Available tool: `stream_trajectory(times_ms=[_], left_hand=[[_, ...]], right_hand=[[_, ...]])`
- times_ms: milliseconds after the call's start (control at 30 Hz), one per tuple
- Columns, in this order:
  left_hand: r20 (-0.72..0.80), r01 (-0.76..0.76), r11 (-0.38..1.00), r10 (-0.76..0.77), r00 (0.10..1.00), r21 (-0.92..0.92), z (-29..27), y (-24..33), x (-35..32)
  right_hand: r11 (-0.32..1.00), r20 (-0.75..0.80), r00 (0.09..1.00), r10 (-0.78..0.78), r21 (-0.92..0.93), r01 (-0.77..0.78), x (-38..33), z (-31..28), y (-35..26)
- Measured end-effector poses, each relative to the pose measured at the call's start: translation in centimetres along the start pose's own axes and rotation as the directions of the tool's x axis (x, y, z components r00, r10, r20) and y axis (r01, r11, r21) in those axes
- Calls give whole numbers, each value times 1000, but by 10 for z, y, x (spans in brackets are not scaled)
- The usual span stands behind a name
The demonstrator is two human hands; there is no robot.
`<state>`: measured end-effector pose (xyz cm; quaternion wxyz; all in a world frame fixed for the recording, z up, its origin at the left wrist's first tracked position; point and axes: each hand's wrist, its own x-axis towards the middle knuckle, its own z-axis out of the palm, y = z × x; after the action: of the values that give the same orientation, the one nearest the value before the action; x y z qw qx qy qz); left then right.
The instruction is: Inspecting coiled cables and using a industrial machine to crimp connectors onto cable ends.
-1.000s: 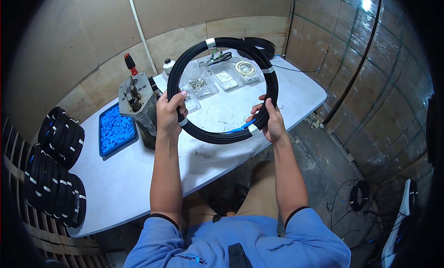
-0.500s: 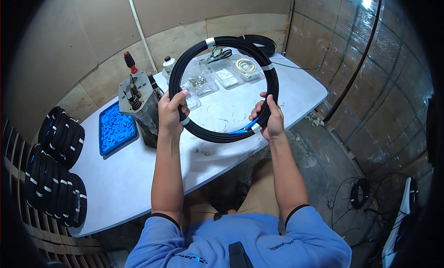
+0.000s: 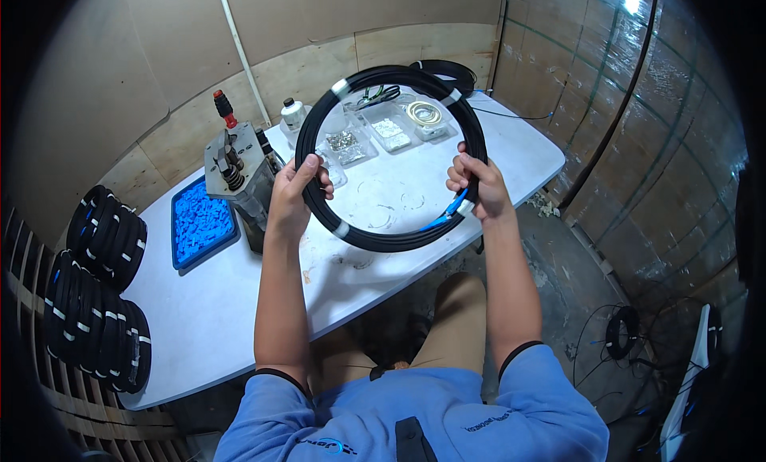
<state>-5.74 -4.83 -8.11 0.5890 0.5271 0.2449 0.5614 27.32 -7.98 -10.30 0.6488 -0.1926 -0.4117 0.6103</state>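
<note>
Between both hands I hold up a coil of black cable (image 3: 383, 241), a wide ring bound with several white tape bands. My left hand (image 3: 299, 189) is closed round its left side, thumb on top. On the right side my right hand (image 3: 481, 183) grips the ring, fingers curled through from outside. Just below that hand, a blue cable end (image 3: 444, 216) lies along the inner edge of the coil beside a white band. The coil is above the white table (image 3: 383, 192), whose surface shows through the ring.
A metal hand press (image 3: 239, 171) with a red-black handle stands left, beside a tray of blue parts (image 3: 201, 223). Clear boxes of small parts (image 3: 389, 133) and a white bottle (image 3: 292, 111) sit behind the ring. Stacked black coils (image 3: 96, 318) are far left; another coil (image 3: 621, 334) is right.
The coil has turned clockwise in my hands and shifted slightly right. Its white bands and blue end have moved round with it. My right hand now grips a little higher and farther right.
</note>
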Motion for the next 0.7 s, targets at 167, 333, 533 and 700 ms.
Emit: stream_trajectory(times_ms=[167,333,533,700], left_hand=[[157,130,985,-111,981,-115,12,28,5],[91,187,929,-226,970,319,21,19,5],[62,151,966,-167,984,208,15,10,-2],[-29,170,985,-169,985,29,12,9,-7]], right_hand=[[945,231,932,280,-239,-225,28,-7,-39],[725,231,835,500,-640,-257,51,11,-56],[794,259,948,185,-608,11,42,9,-51],[907,-36,999,22,-419,-36,-1,-14,1]])
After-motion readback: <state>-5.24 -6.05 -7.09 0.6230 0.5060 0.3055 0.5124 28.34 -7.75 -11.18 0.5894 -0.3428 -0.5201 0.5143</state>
